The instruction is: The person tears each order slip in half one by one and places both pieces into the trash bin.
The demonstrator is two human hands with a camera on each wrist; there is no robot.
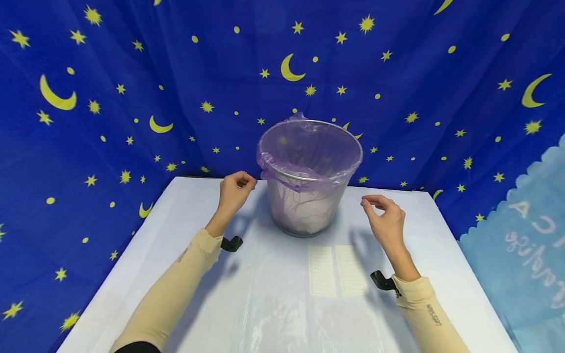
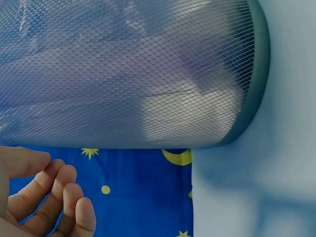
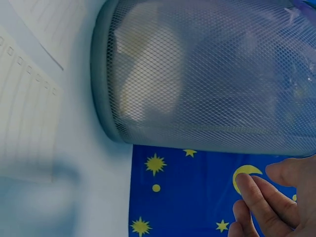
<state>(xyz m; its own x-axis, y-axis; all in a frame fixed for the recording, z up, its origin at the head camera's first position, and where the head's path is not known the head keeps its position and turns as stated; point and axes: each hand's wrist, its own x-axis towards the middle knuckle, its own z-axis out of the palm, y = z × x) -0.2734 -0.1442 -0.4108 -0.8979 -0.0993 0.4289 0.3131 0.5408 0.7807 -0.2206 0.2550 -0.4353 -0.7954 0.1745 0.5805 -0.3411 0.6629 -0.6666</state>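
Observation:
A silver wire-mesh wastebasket [image 1: 304, 206] stands upright near the back of the table. Its mesh also fills much of the left wrist view. A thin purple trash bag [image 1: 296, 172] lines it and folds over the rim. Something pale [image 3: 148, 64] shows through the mesh low down; its kind is unclear. My left hand [image 1: 236, 191] hovers left of the basket, fingers loosely bent, thumb near the index finger, holding nothing. To the right of the basket, my right hand [image 1: 386, 218] is raised, thumb and fingers loosely bent and apart, also with nothing in it.
Two pale printed sheets [image 1: 322, 270] lie on the white table [image 1: 265, 304] in front of the basket. A blue curtain [image 1: 212, 63] with yellow stars and moons hangs behind and at the sides. A light-blue lettered panel [image 1: 529, 235] hangs at the right.

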